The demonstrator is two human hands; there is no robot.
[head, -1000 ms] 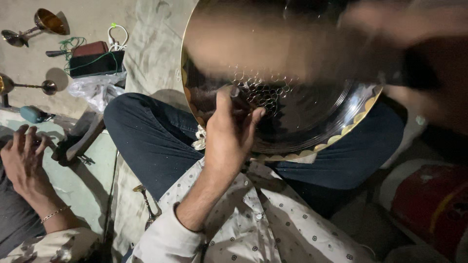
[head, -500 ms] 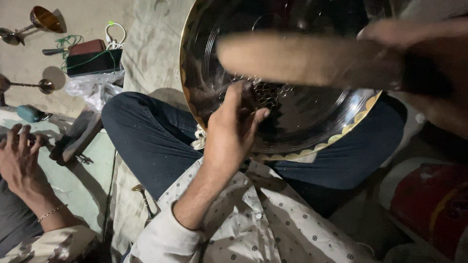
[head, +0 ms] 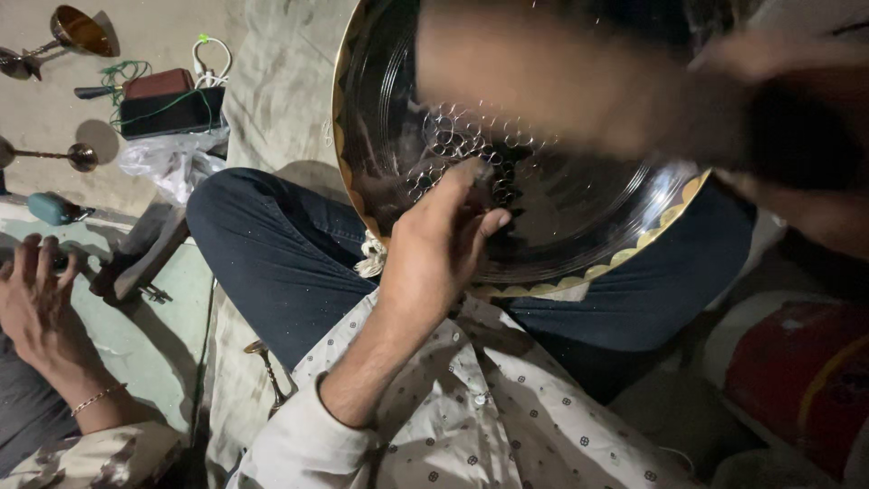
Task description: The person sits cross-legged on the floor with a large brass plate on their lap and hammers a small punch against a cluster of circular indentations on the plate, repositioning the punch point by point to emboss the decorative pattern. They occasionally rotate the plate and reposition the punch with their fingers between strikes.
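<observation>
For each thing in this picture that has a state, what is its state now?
Metal tray: tilted on the lap, inner face to the camera.
Left hand: fingertips pressed on the tray's ring pattern.
Right hand: blurred, gripping a wooden mallet over the tray.
Goblet: lying on its side.
Other person's hand: resting, fingers curled.

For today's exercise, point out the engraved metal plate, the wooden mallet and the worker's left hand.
engraved metal plate (head: 579, 226), head view, bare dark inner surface.
wooden mallet (head: 543, 86), head view, blurred pale head.
left hand (head: 439, 249), head view, back of hand.
</observation>
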